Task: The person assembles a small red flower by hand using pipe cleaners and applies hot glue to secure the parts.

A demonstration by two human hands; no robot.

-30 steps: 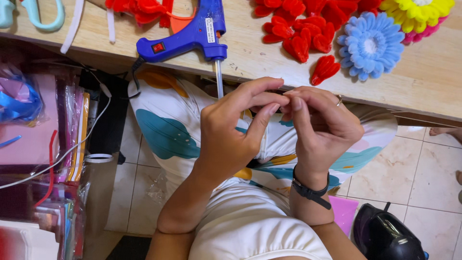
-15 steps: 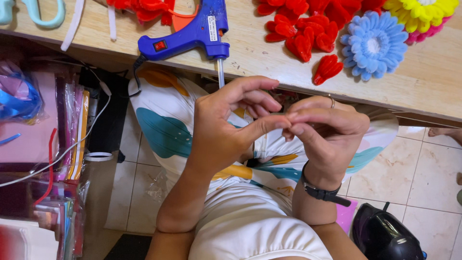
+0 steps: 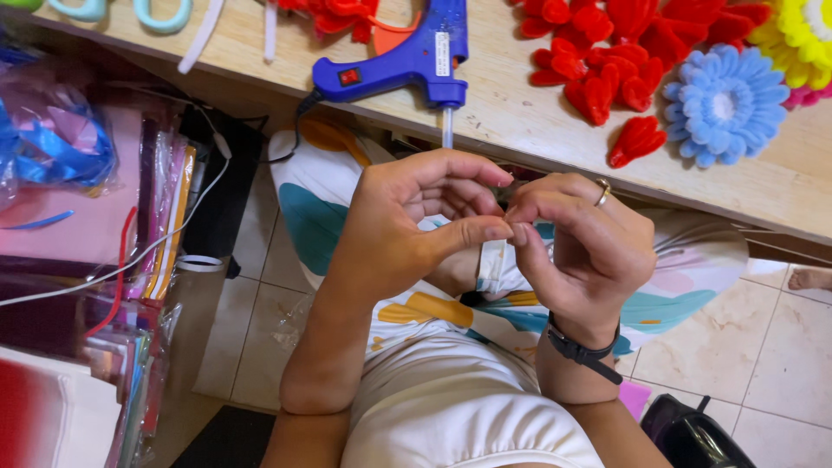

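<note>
The left hand [image 3: 394, 230] and the right hand [image 3: 581, 251] are held together over the lap, just below the near edge of the wooden tabletop [image 3: 520, 121]. The tips of the left thumb and the right forefinger are pressed against each other; whatever is pinched there is too small to be made out. A ring is worn on the right hand and a dark strap on its wrist

Whatever the left hand [image 3: 407, 230] and right hand [image 3: 576, 251] pinch between their fingertips is too small to tell. The glue gun [image 3: 394, 61], scissors [image 3: 130, 10] and yellow flower [image 3: 802, 30] are cut off by the frame's top edge.
</note>
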